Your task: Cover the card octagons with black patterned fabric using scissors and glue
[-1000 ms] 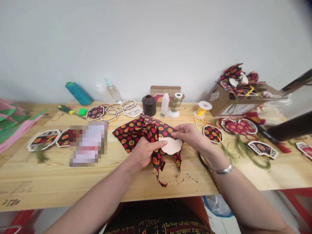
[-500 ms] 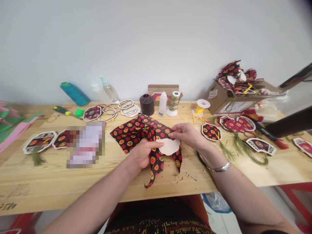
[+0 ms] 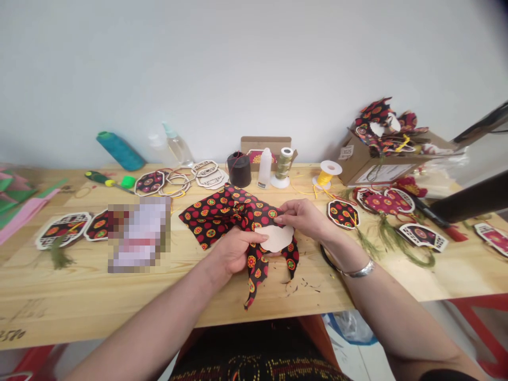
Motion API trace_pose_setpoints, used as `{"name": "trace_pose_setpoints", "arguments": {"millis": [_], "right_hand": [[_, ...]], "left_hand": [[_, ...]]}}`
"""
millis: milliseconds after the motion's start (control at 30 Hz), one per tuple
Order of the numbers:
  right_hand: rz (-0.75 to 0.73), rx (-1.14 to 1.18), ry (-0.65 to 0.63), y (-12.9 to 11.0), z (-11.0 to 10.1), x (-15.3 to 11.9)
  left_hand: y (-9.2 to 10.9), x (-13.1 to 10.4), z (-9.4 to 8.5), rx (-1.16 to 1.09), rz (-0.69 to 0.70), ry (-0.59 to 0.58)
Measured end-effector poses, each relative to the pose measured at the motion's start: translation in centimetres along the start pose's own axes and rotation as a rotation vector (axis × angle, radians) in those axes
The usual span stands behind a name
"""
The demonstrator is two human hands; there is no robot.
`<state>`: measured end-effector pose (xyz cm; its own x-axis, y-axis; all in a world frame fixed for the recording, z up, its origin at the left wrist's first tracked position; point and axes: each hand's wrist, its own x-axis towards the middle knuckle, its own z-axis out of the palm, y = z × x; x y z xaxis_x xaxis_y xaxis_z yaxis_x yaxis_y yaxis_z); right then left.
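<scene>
A black cloth with red and yellow round motifs [image 3: 210, 217] is held above the wooden table, two pointed strips of it hanging down. Against the cloth lies a pale, wavy-edged flat piece [image 3: 277, 239]. My left hand [image 3: 235, 248] is closed on cloth and piece, its thumb on the piece's left edge. At the upper right edge, my right hand [image 3: 304, 217] pinches the cloth beside the piece; a silver bangle [image 3: 360, 270] is on that wrist. Part of a dark looped object [image 3: 328, 260] shows beneath the right wrist.
Behind the cloth stand a black thread spool [image 3: 239, 170], a white bottle [image 3: 264, 168] and a yellow cord spool [image 3: 328, 172]. A carton of cloth pieces [image 3: 365, 164] is at back right. Framed ornaments [image 3: 63, 230] lie on both sides. A black pole [image 3: 472, 198] reaches in from the right.
The hanging strips of cloth have swung slightly to the right. Both hands keep nearly the same place and hold.
</scene>
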<state>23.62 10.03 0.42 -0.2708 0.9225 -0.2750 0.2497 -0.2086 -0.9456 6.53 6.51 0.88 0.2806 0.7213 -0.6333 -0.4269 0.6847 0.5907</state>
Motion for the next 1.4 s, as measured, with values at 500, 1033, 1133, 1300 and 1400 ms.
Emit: {"name": "trace_pose_setpoints", "arguments": {"millis": [500, 1033, 1133, 1300, 1400], "right_hand": [[0.020, 0.087, -0.011, 0.3, -0.1, 0.3], [-0.017, 0.003, 0.014, -0.4, -0.1, 0.0], [-0.017, 0.018, 0.010, -0.3, -0.1, 0.0], [-0.024, -0.012, -0.020, -0.2, 0.0, 0.0], [-0.032, -0.018, -0.023, -0.2, 0.0, 0.0]], "left_hand": [[-0.7, 0.5, -0.9, 0.111, 0.186, -0.062], [-0.5, 0.6, -0.9, 0.127, 0.237, -0.045], [-0.6, 0.5, -0.9, 0.155, 0.250, -0.073], [-0.6, 0.5, -1.0, 0.175, 0.242, -0.103], [-0.6, 0.4, -1.1, 0.173, 0.212, -0.108]]}}
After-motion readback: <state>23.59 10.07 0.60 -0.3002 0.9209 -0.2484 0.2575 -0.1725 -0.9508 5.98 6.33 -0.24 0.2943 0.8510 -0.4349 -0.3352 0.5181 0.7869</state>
